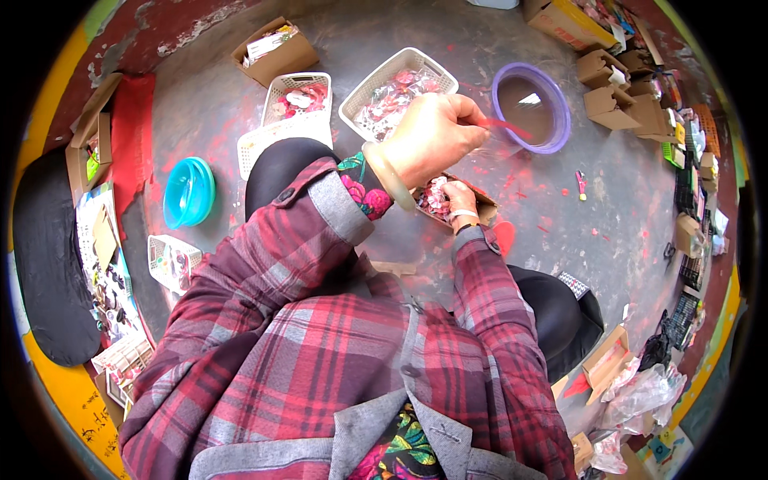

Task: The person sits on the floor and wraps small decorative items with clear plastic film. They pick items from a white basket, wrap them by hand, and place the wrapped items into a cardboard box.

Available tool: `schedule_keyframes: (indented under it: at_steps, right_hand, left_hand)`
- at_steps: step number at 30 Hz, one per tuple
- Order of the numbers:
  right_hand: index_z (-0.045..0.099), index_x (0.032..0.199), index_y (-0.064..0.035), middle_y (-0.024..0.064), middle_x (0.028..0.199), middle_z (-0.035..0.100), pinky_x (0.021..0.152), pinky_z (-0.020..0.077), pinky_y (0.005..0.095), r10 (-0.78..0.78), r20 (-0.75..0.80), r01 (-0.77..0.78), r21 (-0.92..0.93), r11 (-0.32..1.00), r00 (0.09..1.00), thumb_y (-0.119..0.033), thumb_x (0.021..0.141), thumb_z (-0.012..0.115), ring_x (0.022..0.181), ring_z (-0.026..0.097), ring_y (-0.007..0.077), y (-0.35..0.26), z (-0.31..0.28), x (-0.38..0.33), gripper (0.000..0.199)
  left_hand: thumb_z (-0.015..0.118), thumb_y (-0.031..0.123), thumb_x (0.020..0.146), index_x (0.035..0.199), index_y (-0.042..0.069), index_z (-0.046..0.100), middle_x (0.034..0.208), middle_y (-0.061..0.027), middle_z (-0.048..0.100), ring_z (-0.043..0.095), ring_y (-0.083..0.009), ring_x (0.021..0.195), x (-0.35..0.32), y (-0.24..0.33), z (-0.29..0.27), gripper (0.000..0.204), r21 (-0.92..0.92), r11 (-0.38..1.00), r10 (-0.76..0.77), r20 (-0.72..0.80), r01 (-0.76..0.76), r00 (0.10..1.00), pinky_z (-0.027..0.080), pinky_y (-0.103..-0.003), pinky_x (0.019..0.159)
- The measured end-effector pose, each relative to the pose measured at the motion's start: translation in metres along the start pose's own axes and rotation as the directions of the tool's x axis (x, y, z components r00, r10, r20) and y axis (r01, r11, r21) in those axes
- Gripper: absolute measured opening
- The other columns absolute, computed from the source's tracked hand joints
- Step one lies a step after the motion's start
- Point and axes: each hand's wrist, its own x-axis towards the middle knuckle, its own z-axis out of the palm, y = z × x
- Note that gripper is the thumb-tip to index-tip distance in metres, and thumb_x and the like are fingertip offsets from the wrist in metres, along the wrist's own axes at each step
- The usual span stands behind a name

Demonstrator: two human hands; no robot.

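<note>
My left hand (438, 134), with a pale bangle at its wrist, is raised over the floor in front of me. Its thumb and fingertips pinch a thin red strip (506, 126) that points right toward the purple basin. Lower and closer to my body, my right hand (461, 198) reaches into a small cardboard box (485, 210). Small red and white pieces (434, 198) fill that box beside the fingers. Those fingers are curled, and whatever they grip is hidden.
Ahead stands a white basket (346, 110) of plastic-wrapped pieces, with a smaller white basket (322, 81) to its left. A purple basin (566, 112) of murky water sits ahead right. Teal basins (190, 192) stand at left. Small scissors (582, 186) lie at right, near cardboard boxes (610, 108).
</note>
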Motion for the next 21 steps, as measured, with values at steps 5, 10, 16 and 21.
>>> schedule_keyframes:
  at_steps: [5, 10, 16, 21]
  right_hand:
    - [0.057, 0.086, -0.0037, 0.0078, 0.085, 0.062, 0.053, 0.0467, 0.0241, -0.159, 0.267, -0.008, 0.532, 0.847, 0.951, -0.012, 0.077, 0.062, 0.073, 0.06, 0.0145, -0.029, -0.02, -0.049, 0.013]
    - [0.053, 0.093, -0.0021, 0.0122, 0.091, 0.06, 0.06, 0.0504, 0.0243, -0.339, 0.398, -0.007, 0.656, 0.754, 0.853, -0.014, 0.079, 0.061, 0.095, 0.06, 0.0271, -0.089, -0.029, -0.107, 0.02]
    - [0.052, 0.095, -0.0096, 0.0123, 0.09, 0.061, 0.053, 0.0479, 0.0273, -0.413, 0.323, 0.091, 0.685, 0.723, 0.852, -0.018, 0.081, 0.059, 0.082, 0.062, 0.0292, -0.148, -0.044, -0.159, 0.018]
    - [0.05, 0.098, -0.0074, 0.0131, 0.09, 0.061, 0.053, 0.0483, 0.0255, -0.495, 0.394, 0.219, 0.568, 0.793, 0.774, -0.017, 0.084, 0.058, 0.078, 0.063, 0.0232, -0.195, -0.056, -0.2, 0.019]
  left_hand:
    - [0.066, 0.014, 0.076, 0.085, 0.001, 0.065, 0.071, -0.0003, 0.06, 0.053, -0.0071, 0.067, 0.004, -0.001, 0.002, 0.016, 0.006, 0.999, 0.05, -0.038, -0.05, 0.998, 0.044, -0.024, 0.06]
    - [0.066, 0.011, 0.075, 0.081, -0.001, 0.064, 0.068, -0.0019, 0.06, 0.053, -0.0075, 0.064, 0.01, -0.004, 0.006, 0.015, 0.011, 0.996, 0.09, -0.037, -0.09, 0.995, 0.044, -0.025, 0.058]
    - [0.065, 0.013, 0.072, 0.083, -0.001, 0.065, 0.067, -0.0068, 0.063, 0.058, -0.0112, 0.064, 0.013, -0.004, 0.013, 0.018, 0.083, 0.99, 0.113, -0.043, -0.109, 0.993, 0.046, -0.026, 0.06]
    - [0.064, 0.011, 0.072, 0.084, 0.0, 0.065, 0.071, -0.0062, 0.064, 0.058, -0.0113, 0.067, 0.019, -0.015, 0.017, 0.017, 0.003, 0.997, 0.081, 0.02, -0.081, 0.997, 0.047, -0.026, 0.063]
